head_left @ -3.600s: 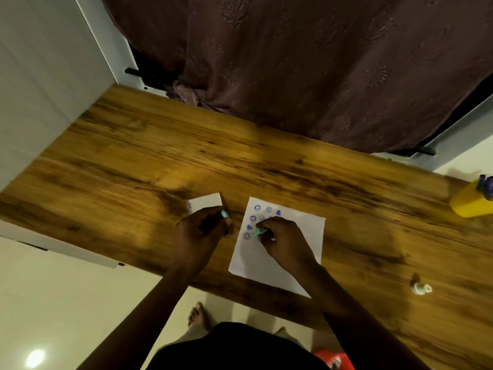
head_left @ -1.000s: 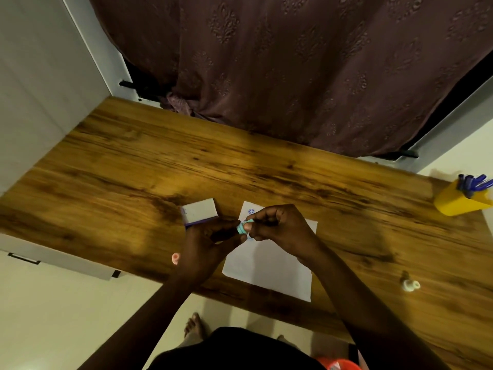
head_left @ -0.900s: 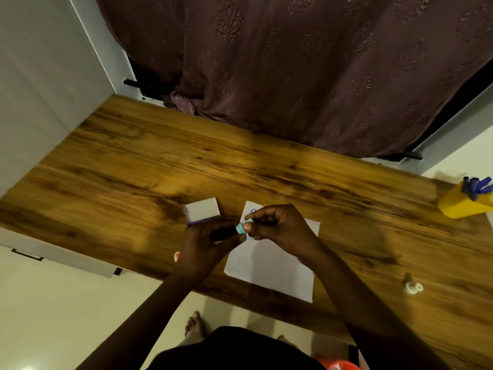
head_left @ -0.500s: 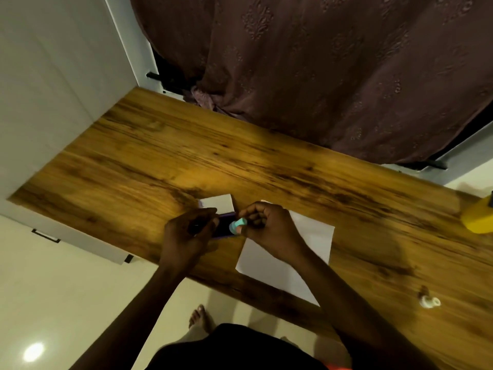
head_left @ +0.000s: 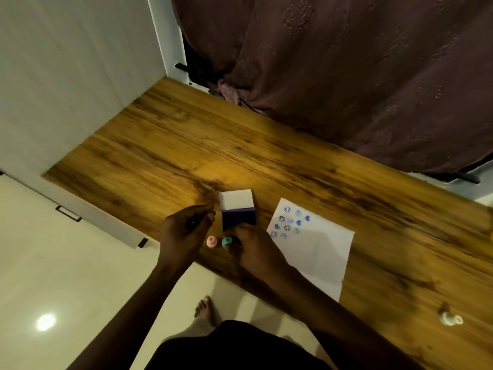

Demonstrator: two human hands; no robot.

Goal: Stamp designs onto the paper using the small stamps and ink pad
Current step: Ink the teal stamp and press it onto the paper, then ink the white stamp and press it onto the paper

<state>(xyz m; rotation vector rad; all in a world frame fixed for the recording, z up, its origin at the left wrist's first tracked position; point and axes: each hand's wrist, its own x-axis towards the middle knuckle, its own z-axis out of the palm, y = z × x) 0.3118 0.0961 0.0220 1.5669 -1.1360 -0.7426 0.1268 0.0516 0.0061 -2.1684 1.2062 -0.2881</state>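
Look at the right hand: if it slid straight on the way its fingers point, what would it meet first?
Probably the open ink pad: the right hand, holding the teal stamp, points up at its purple base, though height above it is unclear.

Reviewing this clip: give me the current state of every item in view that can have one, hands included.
ink pad: lid open, pad exposed
paper: flat, stamped at top-left corner
teal stamp: on table, at right hand's fingertips
pink stamp: standing free
white stamp: lying apart, far right
left hand: curled, contents unclear
right hand: on teal stamp
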